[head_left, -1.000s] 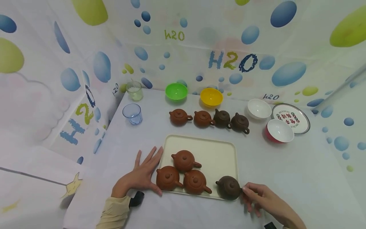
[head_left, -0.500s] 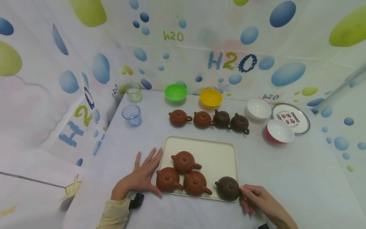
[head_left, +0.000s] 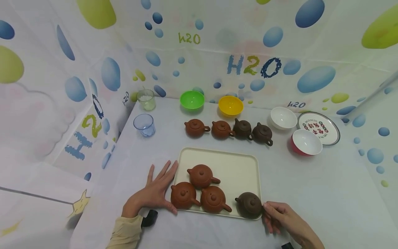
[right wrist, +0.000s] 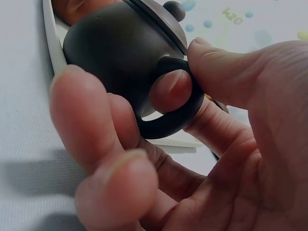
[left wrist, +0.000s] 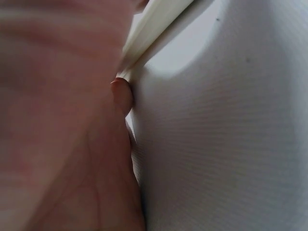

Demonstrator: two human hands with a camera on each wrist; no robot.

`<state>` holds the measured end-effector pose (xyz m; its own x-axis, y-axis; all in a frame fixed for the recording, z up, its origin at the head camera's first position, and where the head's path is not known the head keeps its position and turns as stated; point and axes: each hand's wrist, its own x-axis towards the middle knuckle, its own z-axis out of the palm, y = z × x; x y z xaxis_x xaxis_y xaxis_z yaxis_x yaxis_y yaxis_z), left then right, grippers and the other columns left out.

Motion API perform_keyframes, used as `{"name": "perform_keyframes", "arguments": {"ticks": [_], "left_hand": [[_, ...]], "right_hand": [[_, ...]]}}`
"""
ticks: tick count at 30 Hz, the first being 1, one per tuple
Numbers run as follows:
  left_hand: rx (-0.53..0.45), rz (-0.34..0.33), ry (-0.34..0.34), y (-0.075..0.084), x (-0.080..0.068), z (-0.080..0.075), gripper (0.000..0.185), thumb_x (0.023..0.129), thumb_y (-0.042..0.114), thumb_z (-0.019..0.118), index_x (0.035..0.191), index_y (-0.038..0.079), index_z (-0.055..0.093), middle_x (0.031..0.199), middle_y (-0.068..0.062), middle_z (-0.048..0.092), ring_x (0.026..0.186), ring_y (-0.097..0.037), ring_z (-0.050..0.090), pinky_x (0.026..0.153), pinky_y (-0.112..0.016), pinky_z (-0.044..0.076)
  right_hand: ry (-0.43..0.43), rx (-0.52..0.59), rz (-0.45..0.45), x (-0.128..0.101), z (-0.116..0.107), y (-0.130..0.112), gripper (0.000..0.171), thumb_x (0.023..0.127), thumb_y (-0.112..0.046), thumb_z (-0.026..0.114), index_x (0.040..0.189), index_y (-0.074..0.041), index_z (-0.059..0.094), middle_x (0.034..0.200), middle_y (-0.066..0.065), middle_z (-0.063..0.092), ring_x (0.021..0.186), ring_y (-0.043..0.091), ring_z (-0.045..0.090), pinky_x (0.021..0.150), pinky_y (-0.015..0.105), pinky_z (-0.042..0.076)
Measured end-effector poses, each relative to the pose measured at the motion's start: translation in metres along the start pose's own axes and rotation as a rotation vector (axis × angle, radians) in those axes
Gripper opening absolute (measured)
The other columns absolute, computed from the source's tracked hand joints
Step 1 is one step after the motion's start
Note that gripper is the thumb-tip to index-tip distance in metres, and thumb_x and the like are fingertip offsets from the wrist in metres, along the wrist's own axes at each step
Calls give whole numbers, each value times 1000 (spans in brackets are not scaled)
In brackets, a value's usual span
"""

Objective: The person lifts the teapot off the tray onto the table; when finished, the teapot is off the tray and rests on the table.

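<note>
A cream tray [head_left: 236,166] lies on the white table and holds three reddish-brown teapots [head_left: 202,175] at its left and a dark brown teapot [head_left: 249,204] at its front right corner. My right hand [head_left: 280,216] pinches that dark teapot's ring handle [right wrist: 171,118] between thumb and fingers; the teapot [right wrist: 115,48] stands on the tray rim [right wrist: 50,43]. My left hand [head_left: 155,192] lies flat on the table with straight fingers against the tray's left edge [left wrist: 154,26].
Several more small teapots [head_left: 228,128] stand in a row behind the tray. Further back are a green bowl [head_left: 191,99], a yellow bowl [head_left: 230,105], a white bowl [head_left: 283,117], a red bowl [head_left: 306,142], a printed plate [head_left: 318,128] and two cups [head_left: 144,123]. Patterned walls close three sides.
The dark teapot has settled slightly onto the tray's front right corner with my right hand still on its handle. My left hand has not moved.
</note>
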<state>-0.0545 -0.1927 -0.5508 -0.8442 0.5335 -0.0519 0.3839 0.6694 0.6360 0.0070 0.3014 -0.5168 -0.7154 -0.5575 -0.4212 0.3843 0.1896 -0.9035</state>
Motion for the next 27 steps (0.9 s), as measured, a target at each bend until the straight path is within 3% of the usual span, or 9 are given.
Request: {"name": "perform_keyframes", "arguments": {"ticks": [8, 18, 27], "left_hand": [[-13, -60, -64, 18, -1, -12, 158, 56, 65, 100, 174, 12, 8, 183, -14, 9, 170, -37, -2, 122, -76, -21], [-38, -16, -31, 15, -2, -11, 157, 57, 68, 98, 174, 14, 8, 182, -16, 10, 171, -34, -4, 122, -74, -22], [9, -84, -96, 21, 1, -16, 159, 56, 64, 100, 174, 12, 6, 183, -12, 6, 170, -39, -2, 122, -76, -21]], "right_hand": [[11, -5, 2, 0, 3, 1, 45, 118, -21, 37, 96, 16, 50, 79, -7, 67, 64, 4, 66, 53, 18, 50], [18, -3, 0, -1, 4, 1, 45, 118, -21, 38, 97, 17, 50, 79, -7, 68, 63, 4, 65, 53, 18, 50], [39, -39, 4, -2, 5, 0, 46, 118, -22, 38, 96, 16, 51, 73, -6, 63, 61, 2, 58, 51, 20, 49]]}}
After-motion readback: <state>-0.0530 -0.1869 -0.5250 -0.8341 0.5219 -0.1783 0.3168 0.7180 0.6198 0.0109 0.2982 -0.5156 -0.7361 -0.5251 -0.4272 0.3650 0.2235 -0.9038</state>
